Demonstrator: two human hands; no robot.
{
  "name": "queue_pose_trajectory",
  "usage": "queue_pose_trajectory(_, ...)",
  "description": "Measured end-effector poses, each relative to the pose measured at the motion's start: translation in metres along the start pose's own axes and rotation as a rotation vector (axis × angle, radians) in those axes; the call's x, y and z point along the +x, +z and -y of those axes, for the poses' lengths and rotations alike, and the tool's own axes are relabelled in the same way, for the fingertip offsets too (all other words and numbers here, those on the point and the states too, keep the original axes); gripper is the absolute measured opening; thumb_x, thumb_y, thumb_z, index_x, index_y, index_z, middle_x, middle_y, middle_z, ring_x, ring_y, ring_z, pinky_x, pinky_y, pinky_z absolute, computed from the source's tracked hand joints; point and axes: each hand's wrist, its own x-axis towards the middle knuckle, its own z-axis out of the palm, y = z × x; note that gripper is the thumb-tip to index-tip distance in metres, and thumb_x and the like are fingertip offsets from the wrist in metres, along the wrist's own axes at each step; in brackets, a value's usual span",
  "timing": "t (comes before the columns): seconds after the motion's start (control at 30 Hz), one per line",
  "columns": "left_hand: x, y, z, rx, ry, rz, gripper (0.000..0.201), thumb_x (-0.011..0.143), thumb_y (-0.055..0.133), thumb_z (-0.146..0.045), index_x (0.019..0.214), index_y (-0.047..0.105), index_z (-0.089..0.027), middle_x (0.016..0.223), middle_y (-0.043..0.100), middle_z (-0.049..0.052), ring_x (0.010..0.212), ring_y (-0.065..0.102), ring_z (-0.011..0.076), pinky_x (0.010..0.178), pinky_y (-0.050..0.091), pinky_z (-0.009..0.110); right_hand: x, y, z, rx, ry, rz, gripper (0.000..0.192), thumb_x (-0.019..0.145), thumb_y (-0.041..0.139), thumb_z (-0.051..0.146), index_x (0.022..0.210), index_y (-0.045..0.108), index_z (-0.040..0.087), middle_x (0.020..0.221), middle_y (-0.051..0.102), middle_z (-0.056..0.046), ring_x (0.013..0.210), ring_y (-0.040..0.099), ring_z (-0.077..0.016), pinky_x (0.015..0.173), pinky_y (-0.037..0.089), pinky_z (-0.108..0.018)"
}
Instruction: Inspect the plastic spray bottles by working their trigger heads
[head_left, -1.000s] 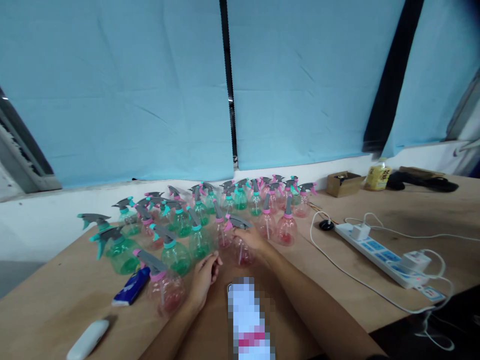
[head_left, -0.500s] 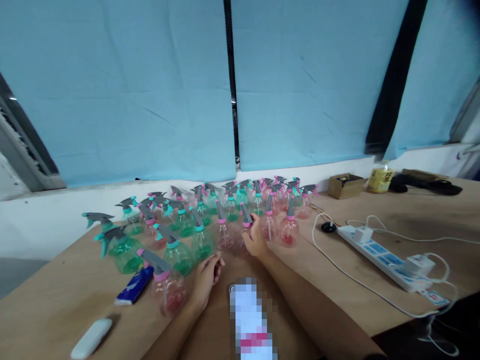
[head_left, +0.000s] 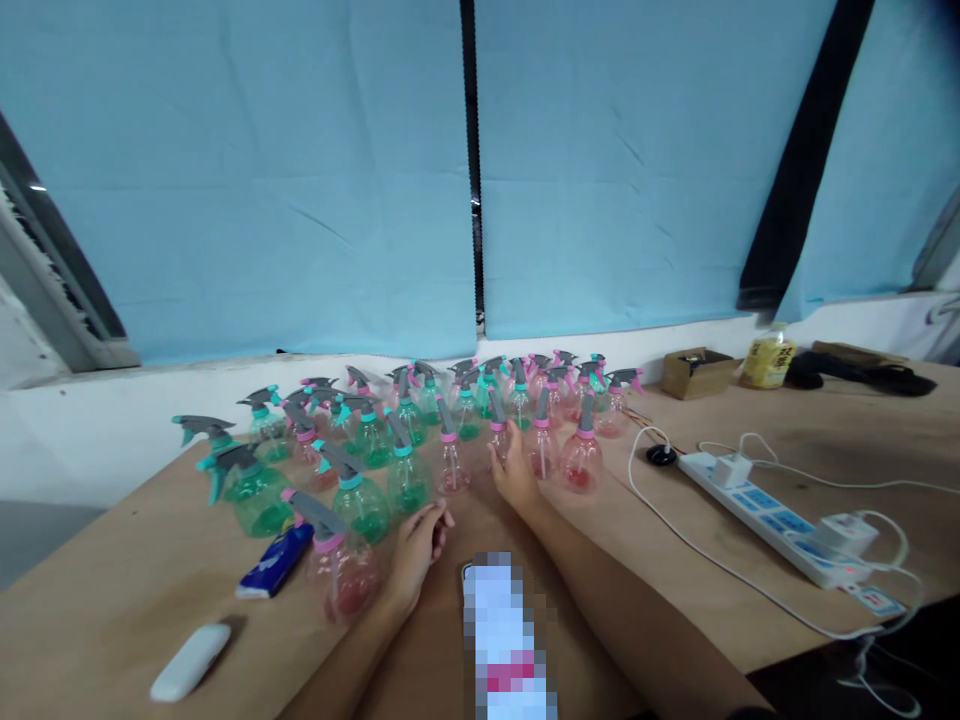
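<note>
Several pink and green spray bottles with grey trigger heads stand crowded on the wooden table (head_left: 660,560) below the blue blinds. My right hand (head_left: 514,472) reaches forward and wraps the body of a pink spray bottle (head_left: 496,418) standing in the front row, between two other pink bottles. My left hand (head_left: 417,548) rests on the table with its fingers loosely curled and nothing in it. It lies just right of a pink spray bottle (head_left: 339,572) that stands apart, nearest to me.
A white power strip (head_left: 780,518) with plugs and trailing cables lies at the right. A blue packet (head_left: 274,560) and a white oblong object (head_left: 189,660) lie at the left front. A cardboard box (head_left: 697,371) and a yellow bottle (head_left: 766,360) stand at the far right.
My right hand has pushed the pink bottle away from me, from in front of the group into the front row. My left hand has stayed put. The view has tilted slightly.
</note>
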Motion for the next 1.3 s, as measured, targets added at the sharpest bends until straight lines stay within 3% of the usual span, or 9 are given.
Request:
queue_pose_trajectory(0.27, 0.000, 0.000, 0.000, 0.028, 0.008, 0.003, 0.043, 0.074, 0.061, -0.060, 0.066, 0.057, -0.018, 0.051, 0.041, -0.007, 0.042, 0.034, 0.0064, 0.041, 0.020, 0.018, -0.004, 0.002, -0.002, 0.005, -0.013, 0.072, 0.069, 0.092, 0.040, 0.020, 0.154, 0.013, 0.013, 0.158, 0.025, -0.018, 0.149, 0.019, -0.0265, 0.118, 0.025, -0.053)
queue_pose_trajectory(0.53, 0.001, -0.001, 0.002, 0.034, 0.025, 0.012, 0.042, 0.077, 0.059, -0.058, 0.066, 0.057, -0.018, 0.052, 0.041, -0.007, 0.044, 0.034, 0.0068, 0.042, 0.021, 0.017, -0.002, -0.003, 0.004, 0.051, -0.017, 0.037, 0.070, 0.083, 0.046, 0.012, 0.149, 0.025, 0.013, 0.148, 0.040, -0.018, 0.141, 0.035, -0.0258, 0.117, 0.029, -0.050)
queue_pose_trajectory(0.67, 0.001, -0.001, 0.004, 0.046, 0.022, 0.024, 0.041, 0.078, 0.058, -0.057, 0.066, 0.057, -0.018, 0.052, 0.041, -0.007, 0.044, 0.034, 0.0071, 0.042, 0.020, 0.018, -0.001, -0.005, 0.010, 0.082, -0.041, 0.050, 0.068, 0.079, 0.047, 0.009, 0.145, 0.029, 0.017, 0.145, 0.042, -0.015, 0.141, 0.034, -0.0239, 0.118, 0.027, -0.048)
queue_pose_trajectory(0.8, 0.002, -0.002, 0.005, 0.065, 0.034, 0.022, 0.042, 0.078, 0.058, -0.058, 0.066, 0.057, -0.018, 0.052, 0.041, -0.006, 0.044, 0.035, 0.0074, 0.042, 0.020, 0.018, -0.001, -0.007, 0.014, 0.062, -0.035, 0.072, 0.076, 0.074, 0.049, 0.007, 0.146, 0.025, 0.018, 0.153, 0.030, -0.016, 0.147, 0.023, -0.0265, 0.119, 0.023, -0.052)
queue_pose_trajectory(1.0, 0.004, -0.003, 0.009, 0.080, 0.040, 0.026, 0.044, 0.079, 0.057, -0.060, 0.066, 0.058, -0.018, 0.052, 0.042, -0.006, 0.042, 0.036, 0.0073, 0.042, 0.021, 0.018, -0.004, -0.010, 0.028, -0.057, -0.067, -0.001, 0.078, 0.071, 0.055, 0.011, 0.144, 0.026, 0.011, 0.155, 0.014, -0.022, 0.149, 0.009, -0.0353, 0.119, 0.016, -0.059)
queue_pose_trajectory(1.17, 0.003, -0.001, 0.007, 0.082, 0.025, 0.033, 0.044, 0.078, 0.058, -0.060, 0.065, 0.057, -0.018, 0.051, 0.043, -0.007, 0.043, 0.037, 0.0075, 0.043, 0.022, 0.018, -0.008, -0.014, 0.049, -0.070, -0.226, 0.167, 0.067, 0.077, 0.057, 0.015, 0.142, 0.040, 0.017, 0.155, 0.017, -0.017, 0.148, 0.013, -0.0355, 0.118, 0.020, -0.058)
queue_pose_trajectory(1.3, 0.002, -0.001, 0.006, 0.084, 0.029, 0.029, 0.043, 0.079, 0.058, -0.059, 0.065, 0.057, -0.018, 0.050, 0.042, -0.007, 0.043, 0.037, 0.0072, 0.043, 0.022, 0.018, -0.010, -0.013, 0.061, -0.077, -0.309, 0.403, 0.057, 0.086, 0.059, 0.027, 0.142, 0.046, 0.030, 0.162, 0.007, -0.005, 0.150, 0.002, -0.0364, 0.117, 0.019, -0.059)
